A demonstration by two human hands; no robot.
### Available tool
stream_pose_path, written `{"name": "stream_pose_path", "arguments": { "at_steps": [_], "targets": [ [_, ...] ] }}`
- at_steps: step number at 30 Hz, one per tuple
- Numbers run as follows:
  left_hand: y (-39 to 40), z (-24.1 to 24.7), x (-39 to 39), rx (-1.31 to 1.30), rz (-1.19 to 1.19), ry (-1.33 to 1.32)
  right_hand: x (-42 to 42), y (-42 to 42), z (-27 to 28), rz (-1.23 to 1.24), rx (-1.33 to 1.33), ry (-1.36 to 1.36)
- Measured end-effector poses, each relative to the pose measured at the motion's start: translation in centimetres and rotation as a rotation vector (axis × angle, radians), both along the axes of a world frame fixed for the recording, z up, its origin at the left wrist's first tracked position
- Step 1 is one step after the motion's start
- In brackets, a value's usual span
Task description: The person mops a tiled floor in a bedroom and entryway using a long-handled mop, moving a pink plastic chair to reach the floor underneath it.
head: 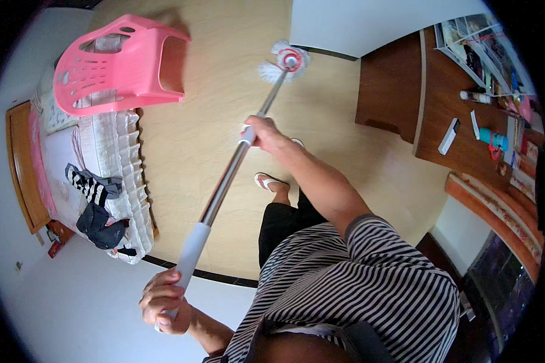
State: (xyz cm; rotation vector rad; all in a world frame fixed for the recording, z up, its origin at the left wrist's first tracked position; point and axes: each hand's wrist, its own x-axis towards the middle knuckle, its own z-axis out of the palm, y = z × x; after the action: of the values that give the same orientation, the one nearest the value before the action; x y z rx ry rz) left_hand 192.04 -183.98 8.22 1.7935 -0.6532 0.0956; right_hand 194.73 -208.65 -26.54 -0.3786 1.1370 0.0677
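A spin mop with a steel telescopic handle (229, 181) runs slantwise away from me across the floor. Its white string head (295, 61) with a red ring rests on the tiles, close to a white panel's lower corner. My left hand (167, 301) is wrapped around the pale grip (193, 247) at the handle's upper end. Farther down the pole, my right hand (263, 132) holds the pale collar where the sections meet. Part of the right palm and fingers is hidden behind the pole.
A pink plastic chair (127, 68) stands left of the mop, by a bed (118, 136) with a frilled cover and clothes (100, 222). To the right is a brown wooden desk (436, 104) holding a turquoise bottle (492, 138) and other items. A white panel (345, 22) rises behind the mop head.
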Motion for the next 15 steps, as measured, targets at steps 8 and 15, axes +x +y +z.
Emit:
{"name": "stream_pose_path", "arguments": {
  "at_steps": [8, 15],
  "targets": [
    [-0.8, -7.4, -1.3, -0.098, -0.247, 0.391, -14.2, -5.0, -6.7, -0.143, -0.064, 0.092],
    [10.2, -6.4, -3.3, -0.166, -0.048, 0.452, -15.8, 6.4, -7.6, -0.137, -0.037, 0.243]
  ]
}}
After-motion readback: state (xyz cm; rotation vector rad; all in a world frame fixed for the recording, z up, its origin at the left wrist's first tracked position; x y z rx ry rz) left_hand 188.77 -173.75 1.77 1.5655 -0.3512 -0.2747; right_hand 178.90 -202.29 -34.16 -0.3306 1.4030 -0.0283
